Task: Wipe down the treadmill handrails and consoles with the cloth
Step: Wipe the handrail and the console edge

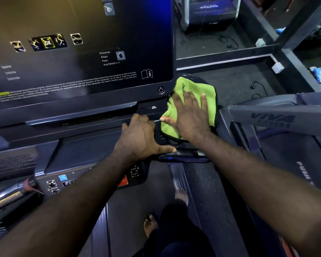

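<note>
Console wiping looks to be the step in hand. The right hand (pixel 189 114), fingers straight and spread, presses the lime-green microfibre cloth (pixel 194 86) beneath it onto the glossy black treadmill console (pixel 82 71). The left hand (pixel 141 138) rests palm-down just beside it, holding nothing. The next move probably calls for sliding the cloth right, toward the grey handrail (pixel 267 115).

"OK" on console (pixel 100 34), "VIVA" on handrail (pixel 267 116)
</note>
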### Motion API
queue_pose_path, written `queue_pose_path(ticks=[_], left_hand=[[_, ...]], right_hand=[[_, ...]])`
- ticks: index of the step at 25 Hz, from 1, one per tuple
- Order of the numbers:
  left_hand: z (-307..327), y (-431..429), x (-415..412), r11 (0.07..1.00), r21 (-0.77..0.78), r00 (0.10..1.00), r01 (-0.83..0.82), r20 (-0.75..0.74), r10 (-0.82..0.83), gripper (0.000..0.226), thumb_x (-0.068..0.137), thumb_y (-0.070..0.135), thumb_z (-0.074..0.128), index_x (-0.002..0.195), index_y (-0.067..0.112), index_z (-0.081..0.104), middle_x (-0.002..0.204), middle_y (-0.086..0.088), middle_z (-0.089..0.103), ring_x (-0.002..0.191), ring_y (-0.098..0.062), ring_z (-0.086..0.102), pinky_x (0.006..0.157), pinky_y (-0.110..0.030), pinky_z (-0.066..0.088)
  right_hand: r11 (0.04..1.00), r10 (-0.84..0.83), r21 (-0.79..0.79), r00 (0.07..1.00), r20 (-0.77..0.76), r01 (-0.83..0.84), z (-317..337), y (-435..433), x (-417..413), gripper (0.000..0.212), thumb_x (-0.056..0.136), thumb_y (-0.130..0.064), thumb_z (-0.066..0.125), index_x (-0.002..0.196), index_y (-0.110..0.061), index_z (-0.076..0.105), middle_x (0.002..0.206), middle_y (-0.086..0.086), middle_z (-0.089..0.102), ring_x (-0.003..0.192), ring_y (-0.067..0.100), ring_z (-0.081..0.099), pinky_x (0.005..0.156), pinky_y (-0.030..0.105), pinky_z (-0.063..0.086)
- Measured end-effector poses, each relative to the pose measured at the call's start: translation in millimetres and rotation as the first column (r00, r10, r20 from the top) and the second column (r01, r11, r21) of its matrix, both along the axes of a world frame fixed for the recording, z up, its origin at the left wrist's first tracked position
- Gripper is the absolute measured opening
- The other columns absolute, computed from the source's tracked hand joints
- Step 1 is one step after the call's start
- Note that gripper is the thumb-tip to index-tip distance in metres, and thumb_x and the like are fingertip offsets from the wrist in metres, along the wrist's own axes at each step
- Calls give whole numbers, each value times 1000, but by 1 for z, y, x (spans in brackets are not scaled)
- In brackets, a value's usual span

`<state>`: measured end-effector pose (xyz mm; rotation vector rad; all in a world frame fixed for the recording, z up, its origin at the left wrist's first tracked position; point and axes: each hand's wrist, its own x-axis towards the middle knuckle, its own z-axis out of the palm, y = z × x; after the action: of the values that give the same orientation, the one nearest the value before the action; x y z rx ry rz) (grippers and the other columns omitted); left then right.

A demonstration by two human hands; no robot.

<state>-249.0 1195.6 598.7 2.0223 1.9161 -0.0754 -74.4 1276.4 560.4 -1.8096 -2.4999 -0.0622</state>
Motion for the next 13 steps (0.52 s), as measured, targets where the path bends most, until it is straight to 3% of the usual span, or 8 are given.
queue_pose_path(ticks=[5, 8, 13], left_hand=[[0, -1, -1, 1000, -14, 1000, 5, -2, -5, 85, 55, 104, 56, 91, 28, 46, 107, 7, 42, 122, -20, 39, 103, -56, 43], [1, 0, 0, 1000, -21, 1000, 21, 4, -21, 84, 56, 103, 57, 92, 28, 45, 108, 7, 43, 123, -21, 38, 104, -57, 42], [-2, 2, 0, 1000, -17, 1000, 24, 0, -24, 84, 57, 103, 56, 91, 27, 44, 111, 4, 49, 123, -22, 37, 102, -60, 43]], right_hand=[[984, -128, -133, 988, -91, 116, 10, 32, 84, 93, 88, -80, 54, 163, -37, 18, 164, 16, 38, 152, 31, 36, 124, 61, 21], [968, -181, -202, 968, -172, 145, 8, 33, 89, 96, 88, -74, 63, 164, -36, 19, 164, 19, 35, 149, 39, 39, 121, 55, 32], [990, -82, -127, 990, -111, 68, 12, 24, 30, 116, 71, -96, 53, 163, -31, 24, 165, 21, 33, 153, 36, 31, 123, 53, 29]])
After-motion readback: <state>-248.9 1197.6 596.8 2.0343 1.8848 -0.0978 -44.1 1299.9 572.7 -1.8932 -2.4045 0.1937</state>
